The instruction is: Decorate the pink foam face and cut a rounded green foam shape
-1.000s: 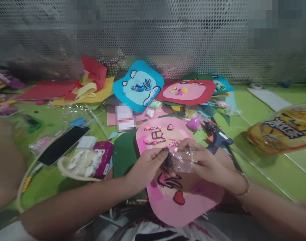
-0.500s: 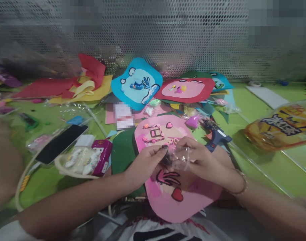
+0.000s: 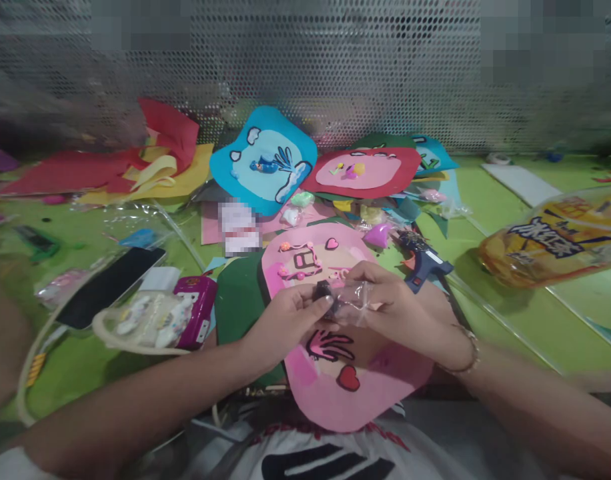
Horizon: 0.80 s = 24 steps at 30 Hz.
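A pink foam board with a red heart and a black-outlined hand motif (image 3: 335,393) lies nearest, sloping from the person's lap onto the bench, right under both hands. At nine o'clock from the hands a dark green foam sheet (image 3: 238,300) shows from beneath that board, with a magenta box (image 3: 198,313) and a black phone (image 3: 110,287) beyond it. At two o'clock, just beside the right hand, lies a blue glue gun (image 3: 425,263), and well apart at three o'clock a yellow snack bag (image 3: 555,243). The left hand (image 3: 280,320) comes in from eight o'clock, its grip pinched narrow on a small dark piece (image 3: 323,291). The right hand (image 3: 395,313) comes in from four o'clock with a bracelet (image 3: 465,350) on the wrist. Its grip is closed on a small clear plastic bag (image 3: 353,300) that touches the dark piece above the board's middle. The lime-green bench (image 3: 510,313) is littered with scraps. At twelve o'clock a blue foam board (image 3: 263,160) and a red foam board (image 3: 360,173) lie before a perforated metal screen (image 3: 335,67).
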Tool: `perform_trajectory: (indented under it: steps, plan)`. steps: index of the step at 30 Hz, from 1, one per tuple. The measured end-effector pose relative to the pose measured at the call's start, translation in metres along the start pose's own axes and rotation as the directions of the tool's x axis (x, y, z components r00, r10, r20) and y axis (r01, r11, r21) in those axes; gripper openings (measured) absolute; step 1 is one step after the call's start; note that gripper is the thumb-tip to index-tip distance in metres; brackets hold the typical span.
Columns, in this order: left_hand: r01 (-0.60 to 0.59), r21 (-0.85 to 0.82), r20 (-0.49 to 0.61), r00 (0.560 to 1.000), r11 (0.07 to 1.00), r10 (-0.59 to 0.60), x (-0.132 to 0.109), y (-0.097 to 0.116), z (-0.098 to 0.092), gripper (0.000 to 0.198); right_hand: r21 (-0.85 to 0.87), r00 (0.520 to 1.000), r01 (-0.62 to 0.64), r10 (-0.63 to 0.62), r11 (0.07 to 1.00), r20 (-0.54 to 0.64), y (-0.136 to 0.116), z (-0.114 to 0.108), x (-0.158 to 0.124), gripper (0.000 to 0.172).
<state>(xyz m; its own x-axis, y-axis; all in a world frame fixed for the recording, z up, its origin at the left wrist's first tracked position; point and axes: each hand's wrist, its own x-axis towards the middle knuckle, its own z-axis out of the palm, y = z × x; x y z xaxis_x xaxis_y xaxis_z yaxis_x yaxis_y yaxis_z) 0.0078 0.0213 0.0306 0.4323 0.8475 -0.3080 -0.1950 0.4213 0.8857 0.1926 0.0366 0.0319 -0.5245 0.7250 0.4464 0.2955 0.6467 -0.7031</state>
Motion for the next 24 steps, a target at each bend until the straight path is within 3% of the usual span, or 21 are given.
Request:
perform_trajectory:
  steps: [5, 14, 20, 24]
  plan:
    - [-0.026, 0.073, 0.014, 1.000, 0.997, 0.025, 0.001, -0.001, -0.002, 0.025, -0.058, 0.999, 0.047, -0.046, 0.997, 0.015, 0.001, -0.003, 0.000, 0.011]
    - [0.026, 0.151, -0.136, 0.991, 0.988, -0.005, 0.001, -0.003, -0.004, 0.021, -0.028, 0.996, 0.083, -0.082, 0.996, 0.035, 0.002, 0.006, -0.006, 0.017]
    - [-0.004, 0.180, -0.100, 0.995, 0.984, 0.023, -0.003, 0.001, -0.002, 0.017, 0.021, 0.998, 0.040, -0.039, 0.999, -0.043, -0.003, 0.003, -0.006, 0.012]
    - [0.019, 0.154, -0.097, 0.995, 0.988, -0.004, -0.005, 0.003, 0.000, 0.022, 0.014, 0.996, 0.075, -0.074, 0.997, -0.047, -0.005, -0.003, -0.003, 0.017]
